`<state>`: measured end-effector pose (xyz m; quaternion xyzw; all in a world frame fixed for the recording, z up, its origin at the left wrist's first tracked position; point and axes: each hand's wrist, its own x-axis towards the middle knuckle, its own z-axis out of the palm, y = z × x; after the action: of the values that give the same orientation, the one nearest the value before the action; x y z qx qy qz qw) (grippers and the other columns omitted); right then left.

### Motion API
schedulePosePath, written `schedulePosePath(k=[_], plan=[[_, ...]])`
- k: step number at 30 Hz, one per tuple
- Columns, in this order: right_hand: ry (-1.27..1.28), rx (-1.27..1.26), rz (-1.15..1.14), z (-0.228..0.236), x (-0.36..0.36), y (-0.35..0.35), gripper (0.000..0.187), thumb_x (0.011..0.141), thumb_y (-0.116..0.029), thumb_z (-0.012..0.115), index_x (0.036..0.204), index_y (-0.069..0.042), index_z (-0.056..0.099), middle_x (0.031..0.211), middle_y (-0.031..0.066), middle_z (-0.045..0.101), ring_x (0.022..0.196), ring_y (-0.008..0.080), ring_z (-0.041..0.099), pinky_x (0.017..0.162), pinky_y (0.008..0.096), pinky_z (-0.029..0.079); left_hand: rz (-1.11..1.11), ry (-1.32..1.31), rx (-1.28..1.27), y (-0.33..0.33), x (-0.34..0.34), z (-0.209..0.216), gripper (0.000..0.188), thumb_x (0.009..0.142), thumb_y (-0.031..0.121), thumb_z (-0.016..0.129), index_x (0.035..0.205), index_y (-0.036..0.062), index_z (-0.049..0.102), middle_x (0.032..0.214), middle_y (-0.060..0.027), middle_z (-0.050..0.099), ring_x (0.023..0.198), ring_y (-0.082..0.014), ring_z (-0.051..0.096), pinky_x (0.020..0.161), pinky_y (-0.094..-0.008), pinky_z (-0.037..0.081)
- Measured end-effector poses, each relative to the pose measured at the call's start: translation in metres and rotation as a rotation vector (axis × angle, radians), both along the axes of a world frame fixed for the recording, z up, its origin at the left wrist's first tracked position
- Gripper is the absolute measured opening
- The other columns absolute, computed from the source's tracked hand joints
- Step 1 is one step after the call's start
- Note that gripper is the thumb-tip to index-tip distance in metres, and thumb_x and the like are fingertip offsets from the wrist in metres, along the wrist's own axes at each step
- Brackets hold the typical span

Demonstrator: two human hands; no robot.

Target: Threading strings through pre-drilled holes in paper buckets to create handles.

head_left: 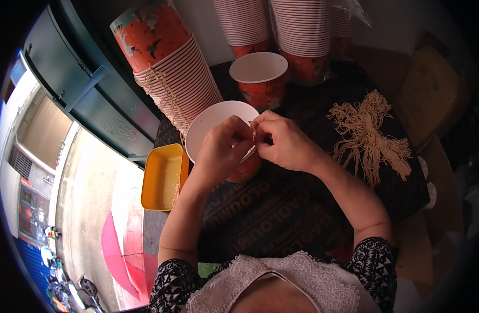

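Above the near paper bucket (210,116), white inside and orange outside, both hands meet at its right rim. My left hand (223,148) is closed in a pinch on a thin beige string (253,130). Facing it, my right hand (289,142) pinches the same string between thumb and fingers. The fingertips almost touch, and the string's ends are partly hidden by them. A second orange paper bucket (259,89) stands upright just behind. On the right of the table lies a loose bundle of beige strings (372,138).
A tall nested stack of orange buckets (179,73) leans at the left, with strings hanging down it. More stacks (302,31), wrapped in plastic, stand at the back. The yellow tray (147,182) at the left holds small pale bits. Beyond the green door (101,94) lies a street.
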<state>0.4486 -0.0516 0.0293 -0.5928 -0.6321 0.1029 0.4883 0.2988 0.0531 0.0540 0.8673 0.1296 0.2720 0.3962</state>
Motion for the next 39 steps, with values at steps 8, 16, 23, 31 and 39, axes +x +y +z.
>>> schedulePosePath(k=[8,16,23,31,39], plan=[[0.038,-0.012,0.028,0.000,0.002,0.001,0.008,0.077,0.000,0.064,0.084,0.003,0.064,0.102,0.0095,0.062,0.088,0.0209,0.063,0.077,0.0313,0.051,0.009,-0.030,0.074,0.003,0.001,-0.009,0.021,0.075,0.002,0.071,0.094,-0.0003,0.062,0.080,-0.0104,0.066,0.074,-0.0196,0.065,0.070,-0.0322,0.052],[0.067,0.032,0.058,0.005,0.000,-0.002,0.004,0.080,0.003,0.062,0.083,0.003,0.063,0.101,0.0092,0.062,0.082,0.0193,0.061,0.072,0.0290,0.050,0.105,-0.009,0.285,-0.004,0.000,-0.008,0.015,0.076,0.004,0.068,0.089,-0.0007,0.062,0.083,-0.0173,0.066,0.076,-0.0339,0.065,0.068,-0.0392,0.052],[-0.037,0.159,-0.021,0.002,0.013,0.002,0.010,0.082,0.001,0.062,0.090,0.006,0.064,0.098,0.0176,0.062,0.082,0.0293,0.065,0.073,0.0342,0.053,0.173,-0.017,0.271,-0.010,0.007,-0.008,0.010,0.077,0.005,0.068,0.083,-0.0002,0.061,0.079,-0.0170,0.066,0.074,-0.0357,0.065,0.067,-0.0410,0.051],[0.002,0.086,0.091,0.002,0.016,-0.001,0.013,0.086,0.001,0.060,0.098,0.005,0.065,0.104,0.0093,0.060,0.087,0.0183,0.061,0.075,0.0279,0.050,0.144,-0.042,0.252,-0.006,0.008,-0.010,0.012,0.078,0.006,0.069,0.086,0.0003,0.063,0.080,-0.0162,0.067,0.074,-0.0340,0.066,0.067,-0.0388,0.052],[-0.023,0.094,0.075,0.004,0.013,-0.002,0.007,0.081,0.003,0.063,0.088,0.004,0.062,0.104,0.0082,0.059,0.084,0.0168,0.060,0.071,0.0283,0.049,0.118,-0.068,0.248,-0.004,0.008,-0.012,0.013,0.078,0.007,0.070,0.087,0.0003,0.064,0.081,-0.0162,0.067,0.074,-0.0332,0.067,0.067,-0.0379,0.052]])
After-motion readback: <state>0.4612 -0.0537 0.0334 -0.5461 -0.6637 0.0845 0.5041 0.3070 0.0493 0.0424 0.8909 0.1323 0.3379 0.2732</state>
